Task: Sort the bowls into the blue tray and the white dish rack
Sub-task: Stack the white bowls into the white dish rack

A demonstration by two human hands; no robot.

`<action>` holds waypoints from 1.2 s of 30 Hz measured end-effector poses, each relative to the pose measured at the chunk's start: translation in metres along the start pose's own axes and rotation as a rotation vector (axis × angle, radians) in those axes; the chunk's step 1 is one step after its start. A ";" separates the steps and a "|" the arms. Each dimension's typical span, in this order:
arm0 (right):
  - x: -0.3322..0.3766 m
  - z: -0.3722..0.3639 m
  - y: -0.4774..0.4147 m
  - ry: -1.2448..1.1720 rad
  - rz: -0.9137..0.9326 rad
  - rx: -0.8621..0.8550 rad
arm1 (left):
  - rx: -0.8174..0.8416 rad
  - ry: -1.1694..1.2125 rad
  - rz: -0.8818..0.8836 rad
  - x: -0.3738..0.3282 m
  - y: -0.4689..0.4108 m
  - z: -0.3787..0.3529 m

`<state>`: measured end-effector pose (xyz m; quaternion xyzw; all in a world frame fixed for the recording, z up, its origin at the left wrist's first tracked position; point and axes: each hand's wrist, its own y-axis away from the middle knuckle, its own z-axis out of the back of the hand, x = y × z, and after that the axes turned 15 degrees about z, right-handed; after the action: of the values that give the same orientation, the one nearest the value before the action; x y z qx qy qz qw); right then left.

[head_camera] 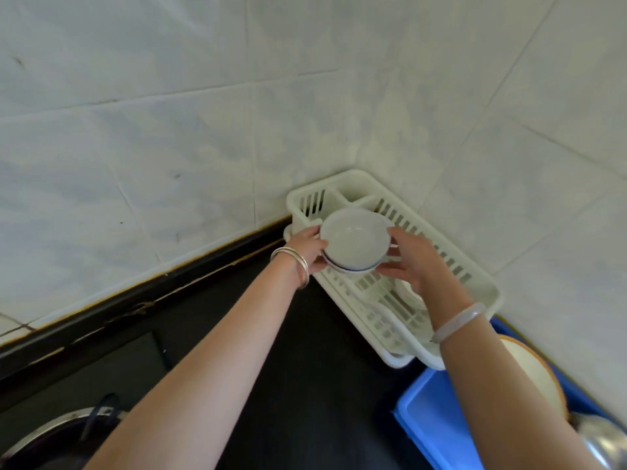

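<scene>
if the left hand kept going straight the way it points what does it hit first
Probably the slotted end wall of the white dish rack, just beyond the left hand, which holds the stacked bowls; depth is hard to judge.

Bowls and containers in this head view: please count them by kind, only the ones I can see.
Stacked bowls held by left hand and right hand: 2 visible
Bowl in blue tray: 1
Blue tray: 1
White dish rack: 1
Total: 5
</scene>
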<state>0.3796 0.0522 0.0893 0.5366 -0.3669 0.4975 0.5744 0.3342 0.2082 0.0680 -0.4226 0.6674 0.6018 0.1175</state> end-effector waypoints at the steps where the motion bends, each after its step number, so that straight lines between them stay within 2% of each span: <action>1: -0.004 0.010 -0.003 -0.010 -0.012 -0.022 | 0.010 -0.041 0.018 -0.001 -0.006 -0.010; 8: -0.045 0.042 -0.013 -0.188 -0.157 -0.122 | 0.059 -0.456 0.113 -0.002 -0.054 -0.051; 14: -0.078 0.041 -0.019 -0.292 -0.231 -0.185 | 0.044 -0.678 0.192 0.002 -0.084 -0.058; 20: -0.096 0.036 -0.021 -0.309 -0.258 -0.166 | 0.032 -0.885 0.218 -0.005 -0.102 -0.057; 25: -0.108 0.033 -0.017 -0.317 -0.272 -0.154 | 0.026 -1.162 0.193 -0.005 -0.110 -0.065; 33: -0.113 0.032 -0.022 -0.129 -0.238 -0.118 | -0.068 -1.287 0.179 -0.001 -0.129 -0.067; 36: -0.113 0.030 -0.021 -0.108 -0.253 -0.121 | -0.082 -1.225 0.168 0.002 -0.134 -0.067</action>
<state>0.3772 0.0039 -0.0192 0.5691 -0.3558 0.3685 0.6433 0.4510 0.1581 -0.0111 0.0494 0.4860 0.7673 0.4154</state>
